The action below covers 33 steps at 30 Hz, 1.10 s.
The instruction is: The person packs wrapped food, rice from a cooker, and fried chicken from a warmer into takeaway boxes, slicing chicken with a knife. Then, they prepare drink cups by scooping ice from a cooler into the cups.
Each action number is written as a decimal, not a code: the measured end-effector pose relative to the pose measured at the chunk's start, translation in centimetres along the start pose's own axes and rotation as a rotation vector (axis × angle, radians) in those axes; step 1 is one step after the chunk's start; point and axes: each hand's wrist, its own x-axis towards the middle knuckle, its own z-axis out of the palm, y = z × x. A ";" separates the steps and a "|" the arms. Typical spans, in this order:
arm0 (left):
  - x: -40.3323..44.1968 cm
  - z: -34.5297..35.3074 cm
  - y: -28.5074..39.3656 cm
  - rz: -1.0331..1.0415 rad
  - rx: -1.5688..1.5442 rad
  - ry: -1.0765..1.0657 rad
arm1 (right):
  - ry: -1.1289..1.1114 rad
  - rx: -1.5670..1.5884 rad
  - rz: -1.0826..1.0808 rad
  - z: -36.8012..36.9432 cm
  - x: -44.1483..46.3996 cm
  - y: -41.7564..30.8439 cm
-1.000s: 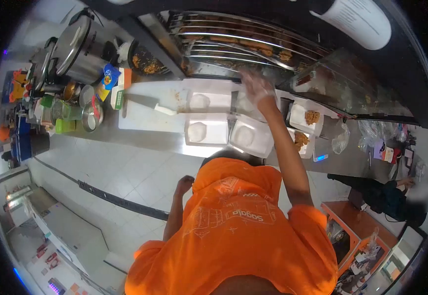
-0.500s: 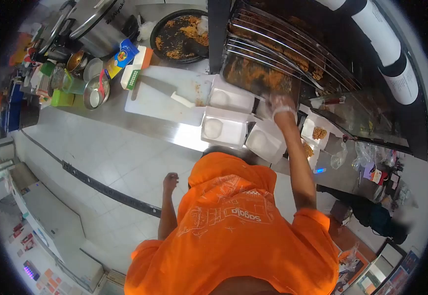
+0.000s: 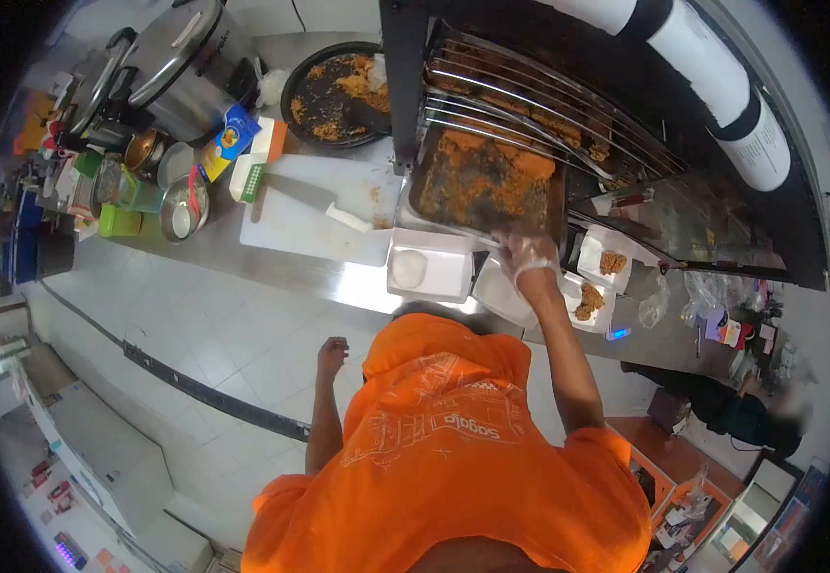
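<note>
My right hand (image 3: 529, 253), in a clear plastic glove, is closed on the front edge of a dark metal tray (image 3: 477, 196). Orange-brown crumbs and bits of fried coating lie on the tray, which juts from the wire-racked cabinet (image 3: 529, 124) over some of the white boxes. Below its edge stand an open white box (image 3: 453, 267) with a round white mound of what looks like rice, and another box (image 3: 501, 291) partly behind my hand. Two boxes to the right hold brown fried pieces (image 3: 589, 301). My left hand (image 3: 333, 353) hangs above the floor, fingers curled, holding nothing visible.
Left of the boxes, a white cutting board (image 3: 315, 215) carries a white-handled knife (image 3: 346, 218). A round black pan (image 3: 334, 95) with crumbs stands behind it. Bowls and a large steel pot (image 3: 181, 72) crowd the left counter. At far right is another person (image 3: 739, 411).
My right hand has drawn the tray out of the cabinet towards me, covering boxes at the back. My left hand stays hanging. The view has shifted slightly.
</note>
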 end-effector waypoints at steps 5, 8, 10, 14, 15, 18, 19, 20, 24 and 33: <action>-0.5 0.0 1.3 -0.024 0.047 0.040 | 0.346 0.205 0.102 7.5 8.8 7.6; -0.4 0.0 -0.3 -0.066 -0.017 0.089 | 0.312 0.018 0.128 3.0 8.7 5.2; -0.8 0.0 -1.1 -0.095 -0.046 0.109 | 0.414 0.051 0.110 1.2 8.7 4.3; -1.7 0.8 -3.1 -0.138 -0.063 0.111 | 0.617 0.031 0.297 -4.8 7.1 2.9; -1.7 1.0 -3.8 -0.145 -0.057 0.099 | 0.712 -0.015 0.360 -5.4 8.0 4.3; -1.4 1.2 -4.3 -0.028 0.043 0.033 | 0.540 -0.032 0.494 -5.9 11.9 10.3; -0.6 1.2 -6.1 0.105 0.123 -0.003 | 0.402 -0.017 0.528 -5.6 13.4 12.4; 0.0 1.0 -6.6 0.128 0.133 -0.017 | 0.389 -0.019 0.529 -5.6 14.5 13.7; -0.3 1.8 -2.8 -0.040 -0.001 0.029 | 0.600 -0.142 0.470 -6.4 17.4 16.3; -1.8 0.8 -0.3 -0.083 0.059 -0.008 | 0.792 0.322 0.603 -6.0 15.1 14.0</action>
